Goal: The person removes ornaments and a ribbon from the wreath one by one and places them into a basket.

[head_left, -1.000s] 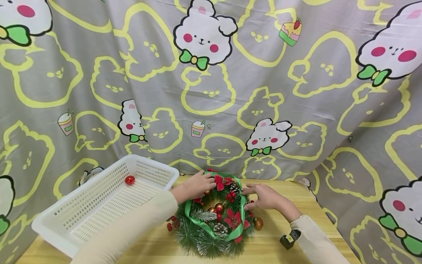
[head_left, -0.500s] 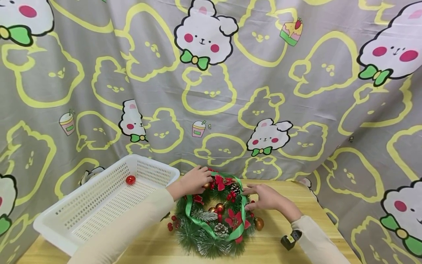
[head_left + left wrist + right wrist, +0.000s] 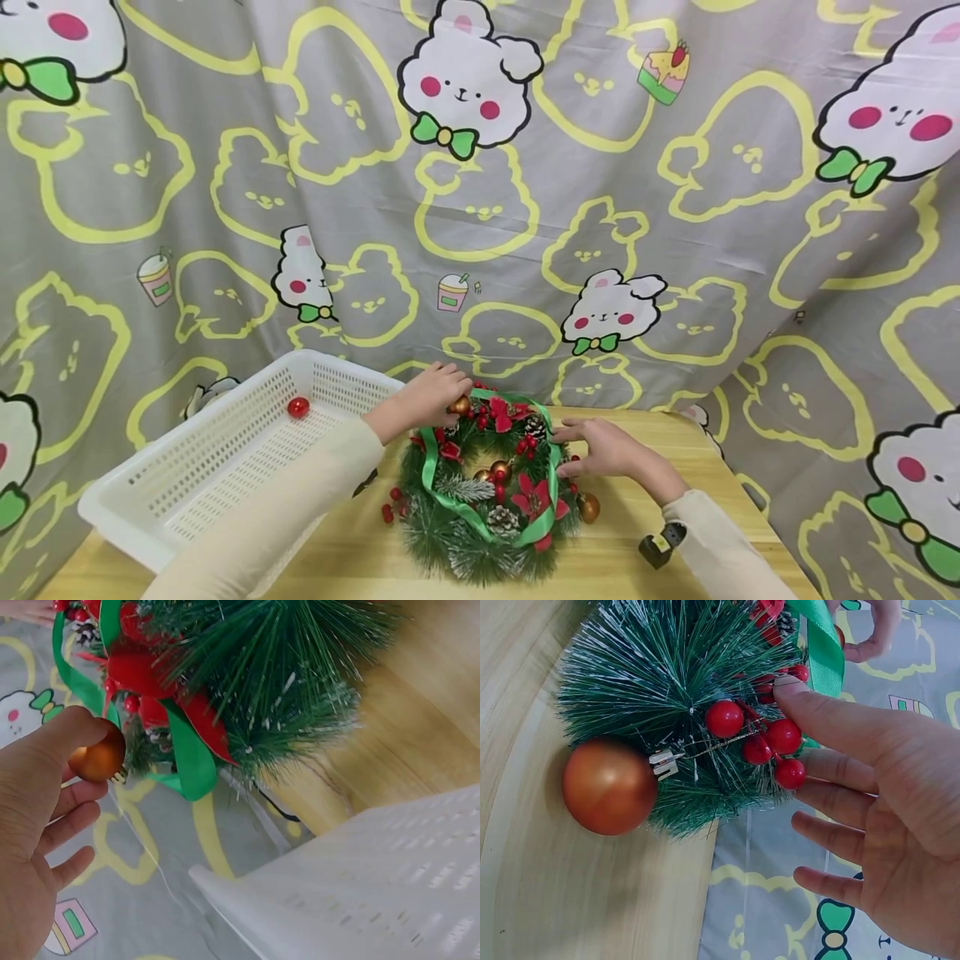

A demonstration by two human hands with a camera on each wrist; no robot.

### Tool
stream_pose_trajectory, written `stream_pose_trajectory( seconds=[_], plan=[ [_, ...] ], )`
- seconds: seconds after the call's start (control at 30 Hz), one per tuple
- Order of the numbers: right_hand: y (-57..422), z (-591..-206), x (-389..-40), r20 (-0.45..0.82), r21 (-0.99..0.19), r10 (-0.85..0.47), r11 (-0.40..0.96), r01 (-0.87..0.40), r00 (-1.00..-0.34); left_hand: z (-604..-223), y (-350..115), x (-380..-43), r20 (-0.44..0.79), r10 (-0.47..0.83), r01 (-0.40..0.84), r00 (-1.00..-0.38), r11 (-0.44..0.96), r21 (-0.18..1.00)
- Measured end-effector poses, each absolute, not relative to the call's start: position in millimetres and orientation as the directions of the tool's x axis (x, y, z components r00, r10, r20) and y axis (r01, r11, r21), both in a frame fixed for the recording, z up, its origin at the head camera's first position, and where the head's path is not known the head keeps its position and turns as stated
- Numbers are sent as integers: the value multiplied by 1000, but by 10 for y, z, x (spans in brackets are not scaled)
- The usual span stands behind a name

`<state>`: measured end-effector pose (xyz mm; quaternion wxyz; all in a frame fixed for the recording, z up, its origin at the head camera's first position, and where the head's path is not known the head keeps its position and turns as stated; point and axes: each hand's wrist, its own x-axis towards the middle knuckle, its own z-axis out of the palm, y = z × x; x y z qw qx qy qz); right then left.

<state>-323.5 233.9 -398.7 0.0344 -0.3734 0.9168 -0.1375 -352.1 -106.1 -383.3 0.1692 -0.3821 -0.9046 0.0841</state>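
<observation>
A copper bauble (image 3: 460,406) is hanging at the upper left edge of a green wreath (image 3: 480,558), low in the centre of the frame, where a person's left hand (image 3: 432,396) is pinching it between thumb and finger, the other fingers lying loosely bent. On the wreath's right side, the right hand (image 3: 606,447) is reaching in with fingers spread and relaxed, its thumb and fingers framing a sprig of red berries (image 3: 783,736); whether they are actually touching is hard to tell. A green ribbon (image 3: 450,507) is looping over the wreath's pine cones and red flowers (image 3: 534,497), while a second bauble (image 3: 589,507) is resting at its lower right. At lower left, a white basket (image 3: 225,467) is holding a shiny red ball (image 3: 298,407). Both are sitting on a wooden table (image 3: 712,458), with a rabbit-print curtain (image 3: 480,225) filling the upper frame.
</observation>
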Motion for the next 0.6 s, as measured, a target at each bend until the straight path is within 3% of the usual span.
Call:
stream_pose_trajectory(
  seconds=[0.6],
  plan=[
    [2345,-4010,-3249,48,-266,-700,679,-684,-713,-3692,-1227,-3482,319,683,654,-657,727,-211]
  ],
)
